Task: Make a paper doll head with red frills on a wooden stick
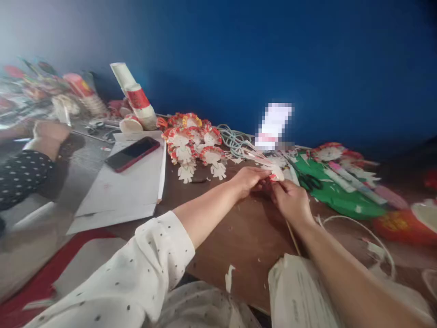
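Note:
Both of my hands meet over the brown table point(221, 237). My left hand point(251, 180) pinches a small white and red paper piece point(277, 173) from the left. On the piece's right side, the fingers of my right hand point(293, 200) are closed on it too. A thin stick point(292, 239) runs down from under my right hand; whether it joins the paper is hidden. Left of my hands lie several red-and-white paper figures point(184, 143) with ruffled edges. Scissors with dark handles point(309, 181) lie to the right, on a green sheet point(327, 196).
At left, a phone point(133, 154) rests on white boards point(116, 196), with stacked paper cups point(139, 102) behind. Another person's hand point(51, 134) is at far left. Pale cords point(235, 141) and a blurred-out screen point(275, 125) stand near the blue wall. More figures point(329, 152) lie right.

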Tool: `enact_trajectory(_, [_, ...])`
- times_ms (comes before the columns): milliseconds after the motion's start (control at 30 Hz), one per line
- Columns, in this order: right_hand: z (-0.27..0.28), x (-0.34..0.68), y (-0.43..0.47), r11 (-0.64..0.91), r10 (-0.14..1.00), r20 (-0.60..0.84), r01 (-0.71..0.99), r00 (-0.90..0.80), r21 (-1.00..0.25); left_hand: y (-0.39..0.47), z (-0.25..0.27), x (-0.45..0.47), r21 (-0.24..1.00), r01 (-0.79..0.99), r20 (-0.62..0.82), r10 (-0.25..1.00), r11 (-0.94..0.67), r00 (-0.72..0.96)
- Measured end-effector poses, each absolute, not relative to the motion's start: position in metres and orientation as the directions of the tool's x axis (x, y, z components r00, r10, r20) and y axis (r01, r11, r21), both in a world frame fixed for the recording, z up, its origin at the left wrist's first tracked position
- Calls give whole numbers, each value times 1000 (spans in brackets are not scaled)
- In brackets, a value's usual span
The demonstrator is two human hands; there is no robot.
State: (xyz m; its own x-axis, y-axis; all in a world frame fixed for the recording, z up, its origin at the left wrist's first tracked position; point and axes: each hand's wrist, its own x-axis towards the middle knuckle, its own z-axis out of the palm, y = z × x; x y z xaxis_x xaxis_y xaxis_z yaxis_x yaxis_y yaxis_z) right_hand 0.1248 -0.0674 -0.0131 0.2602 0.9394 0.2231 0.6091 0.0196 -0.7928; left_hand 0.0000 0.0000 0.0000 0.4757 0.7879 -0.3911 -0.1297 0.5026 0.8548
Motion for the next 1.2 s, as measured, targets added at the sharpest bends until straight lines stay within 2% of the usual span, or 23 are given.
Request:
enact_trajectory(300, [-21,122,-68,53,948,231,610,217,-790,6,-4,3,865,-100,-421,821,491,386])
enact_trajectory(633, [-24,123,-68,55,946,233,598,224,-800,5,-4,4,865,-120,-410,823,488,393])
enact_trajectory(833, [-20,118,-67,51,954,165,410,249,-911,3,-5,5,848,-178,-410,831,499,375])
enact_trajectory(1200, [-19,119,-67,-17,958,29,158,284,-987,5,-5,8,791,-250,-426,797,558,428])
